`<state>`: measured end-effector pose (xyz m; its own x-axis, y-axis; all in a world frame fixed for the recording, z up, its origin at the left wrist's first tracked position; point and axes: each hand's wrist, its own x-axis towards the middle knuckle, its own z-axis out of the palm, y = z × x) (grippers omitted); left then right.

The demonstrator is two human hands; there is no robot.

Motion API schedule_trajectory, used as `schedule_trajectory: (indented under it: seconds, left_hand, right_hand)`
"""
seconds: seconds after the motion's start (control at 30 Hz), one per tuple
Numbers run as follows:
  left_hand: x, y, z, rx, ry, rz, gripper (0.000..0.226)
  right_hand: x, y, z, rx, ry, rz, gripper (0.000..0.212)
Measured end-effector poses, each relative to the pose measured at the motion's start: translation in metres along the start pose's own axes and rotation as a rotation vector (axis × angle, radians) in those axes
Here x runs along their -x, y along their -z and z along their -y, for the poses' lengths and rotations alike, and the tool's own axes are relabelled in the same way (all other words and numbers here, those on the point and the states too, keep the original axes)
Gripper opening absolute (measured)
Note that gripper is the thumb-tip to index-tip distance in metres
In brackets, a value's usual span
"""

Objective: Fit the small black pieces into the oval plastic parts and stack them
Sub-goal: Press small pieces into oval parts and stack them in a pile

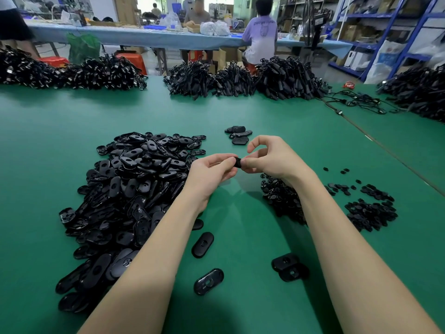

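Two hands meet above the green desk (pixel 240 112), both holding one oval plastic part (pixel 238 162) between them. The left hand (pixel 212 172) curls its grip round the part's left end; the right hand (pixel 272 157) pinches the right end with thumb and fingertips. A large heap of oval parts (pixel 130 189) lies to the left, a pile of small black pieces (pixel 284 198) under the right wrist. A few finished parts (pixel 238 135) sit just beyond the hands.

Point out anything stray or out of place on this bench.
A small red crumpled wrapper lies on the far right of the green table mat, the only non-black item among heaps of black plastic parts. Nothing else stands out.
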<state>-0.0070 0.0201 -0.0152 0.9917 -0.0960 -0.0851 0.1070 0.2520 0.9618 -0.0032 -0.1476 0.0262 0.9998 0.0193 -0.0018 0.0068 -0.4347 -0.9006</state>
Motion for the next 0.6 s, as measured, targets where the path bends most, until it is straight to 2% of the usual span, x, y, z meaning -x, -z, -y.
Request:
schedule_trajectory:
  seconds: [0.2,0.4,0.6]
  left_hand:
    - [0.002,-0.002,-0.001,-0.049,-0.057,-0.029,0.008]
    - [0.001,-0.001,-0.001,-0.072,-0.052,-0.045,0.007]
    - [0.003,-0.013,0.000,0.072,0.006,-0.041,0.006]
  right_hand:
    - [-0.002,-0.003,0.001,-0.127,-0.067,-0.073,0.028]
    - [-0.002,-0.009,0.002,-0.098,-0.053,-0.124,0.022]
    - [-0.001,-0.005,-0.001,-0.090,0.023,-0.117,0.015]
